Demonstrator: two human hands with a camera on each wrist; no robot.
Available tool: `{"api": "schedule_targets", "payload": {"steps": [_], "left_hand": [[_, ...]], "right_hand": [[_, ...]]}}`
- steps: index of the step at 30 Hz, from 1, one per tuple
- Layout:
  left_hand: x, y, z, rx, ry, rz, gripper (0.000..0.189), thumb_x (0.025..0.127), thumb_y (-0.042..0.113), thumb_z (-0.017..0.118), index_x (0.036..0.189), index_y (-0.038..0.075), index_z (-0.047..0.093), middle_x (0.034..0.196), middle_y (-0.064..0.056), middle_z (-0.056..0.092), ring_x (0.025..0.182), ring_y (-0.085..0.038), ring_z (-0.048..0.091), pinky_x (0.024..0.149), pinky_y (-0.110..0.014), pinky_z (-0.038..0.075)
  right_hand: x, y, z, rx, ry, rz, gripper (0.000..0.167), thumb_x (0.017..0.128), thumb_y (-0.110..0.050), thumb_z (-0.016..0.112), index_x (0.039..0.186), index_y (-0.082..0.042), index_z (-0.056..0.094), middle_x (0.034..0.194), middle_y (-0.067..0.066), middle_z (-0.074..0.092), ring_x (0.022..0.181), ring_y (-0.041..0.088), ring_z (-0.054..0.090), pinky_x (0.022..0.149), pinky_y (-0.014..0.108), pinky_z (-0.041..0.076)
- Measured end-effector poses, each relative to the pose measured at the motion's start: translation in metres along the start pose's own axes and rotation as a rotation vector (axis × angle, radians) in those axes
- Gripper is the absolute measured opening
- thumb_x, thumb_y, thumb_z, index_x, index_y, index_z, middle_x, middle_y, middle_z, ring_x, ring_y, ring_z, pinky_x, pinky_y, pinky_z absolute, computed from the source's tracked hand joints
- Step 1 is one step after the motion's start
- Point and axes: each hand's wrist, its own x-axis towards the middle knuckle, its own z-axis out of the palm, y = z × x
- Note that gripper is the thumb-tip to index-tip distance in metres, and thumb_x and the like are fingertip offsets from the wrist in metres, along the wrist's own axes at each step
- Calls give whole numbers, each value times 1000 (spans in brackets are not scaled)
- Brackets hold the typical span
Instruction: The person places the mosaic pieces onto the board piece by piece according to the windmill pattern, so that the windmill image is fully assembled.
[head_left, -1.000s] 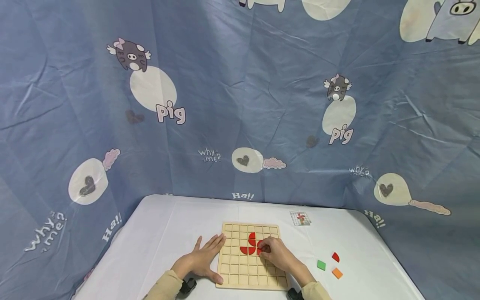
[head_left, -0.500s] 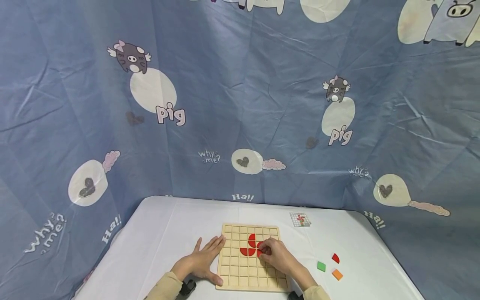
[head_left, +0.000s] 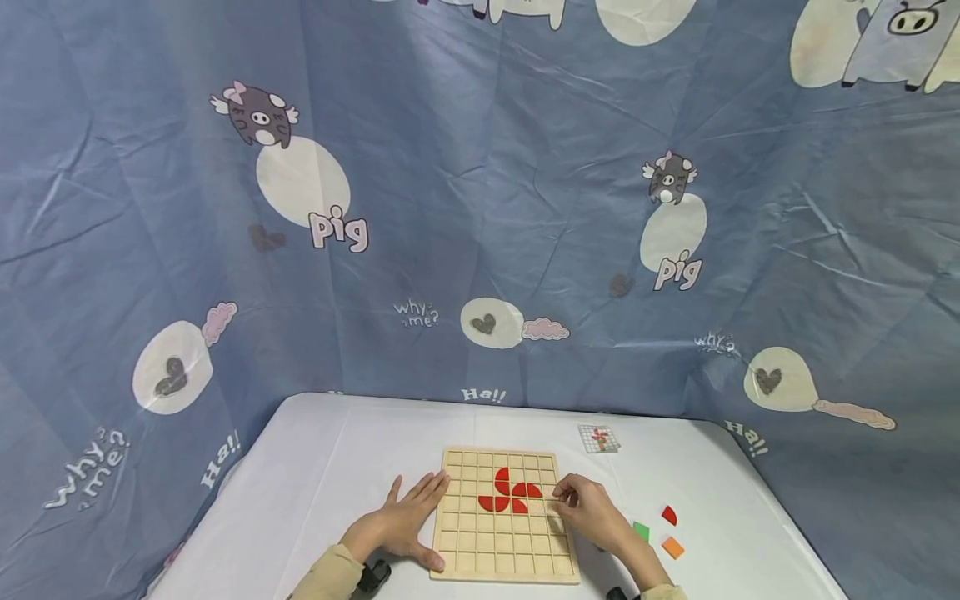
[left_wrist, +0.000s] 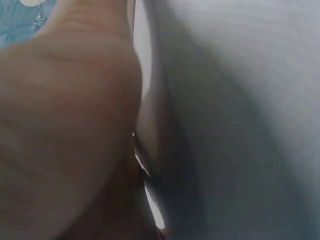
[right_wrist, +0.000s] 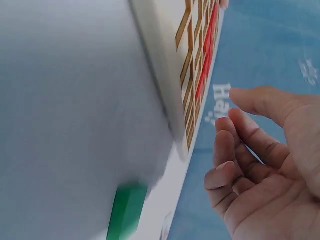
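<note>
A wooden grid board [head_left: 506, 542] lies on the white table, and several red curved pieces [head_left: 527, 491] form a pinwheel in its upper middle cells. Spread flat, my left hand [head_left: 405, 518] touches the board's left edge with fingertips and thumb. Over the board's right edge hovers my right hand [head_left: 596, 515]. In the right wrist view its loosely curled fingers [right_wrist: 225, 147] hold nothing, and the thumb stands apart from them. The left wrist view shows mostly the blurred base of the left hand [left_wrist: 65, 125] and its shadow.
Right of the board lie a loose red quarter-round piece [head_left: 670, 516], an orange square [head_left: 672, 547] and a green square [head_left: 641, 531], partly behind the right arm. A small pattern card [head_left: 599, 438] sits beyond the board's top right corner. A blue cloth [head_left: 420, 208] hangs behind the table.
My right hand has let go of the red piece it was touching and moved right, off the pinwheel, whose right-hand pieces now show fully. The left hand stays put.
</note>
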Motion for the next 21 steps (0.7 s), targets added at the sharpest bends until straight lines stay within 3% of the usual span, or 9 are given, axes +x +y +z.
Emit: {"api": "schedule_targets", "payload": {"steps": [11, 21], "left_hand": [[1, 0, 1, -11, 1, -3, 128, 64, 70, 72, 155, 6, 9, 163, -13, 9, 150, -34, 11, 113, -71, -1], [2, 0, 1, -13, -6, -18, 129, 63, 72, 72, 155, 7, 9, 163, -12, 8, 150, -34, 11, 113, -71, -1]], "right_hand": [[-25, 27, -36, -33, 123, 188, 12, 78, -1, 65, 85, -11, 62, 75, -6, 57, 67, 3, 48, 58, 18, 42], [-46, 52, -73, -54, 165, 342, 15, 81, -5, 65, 96, -6, 63, 81, -1, 59, 71, 9, 48, 59, 22, 41]]}}
